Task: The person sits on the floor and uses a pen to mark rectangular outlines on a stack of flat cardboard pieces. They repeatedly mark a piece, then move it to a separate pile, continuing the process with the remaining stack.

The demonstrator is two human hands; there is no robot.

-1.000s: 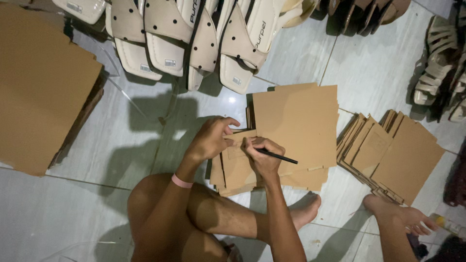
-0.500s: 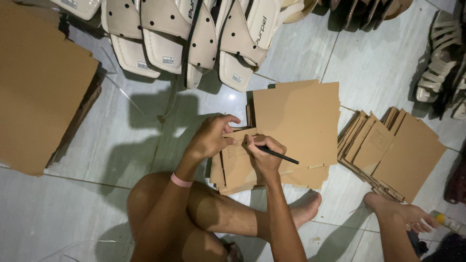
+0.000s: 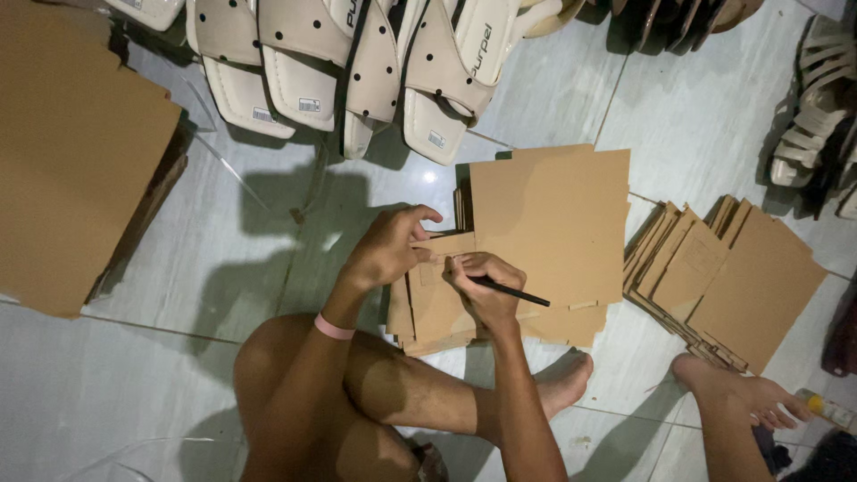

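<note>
Right hand (image 3: pixel 482 290) fisted round black pen (image 3: pixel 513 292), left hand (image 3: pixel 388 247) gripping cardboard piece (image 3: pixel 437 299).

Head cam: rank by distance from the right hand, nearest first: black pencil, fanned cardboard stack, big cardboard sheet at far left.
From the right hand:
1. Black pencil, in its grip.
2. Fanned cardboard stack, off to the right on the floor.
3. Big cardboard sheet, far left.

Dim overhead light, hard shadows, tile (image 3: pixel 428 177) glare, sharp pic.
</note>
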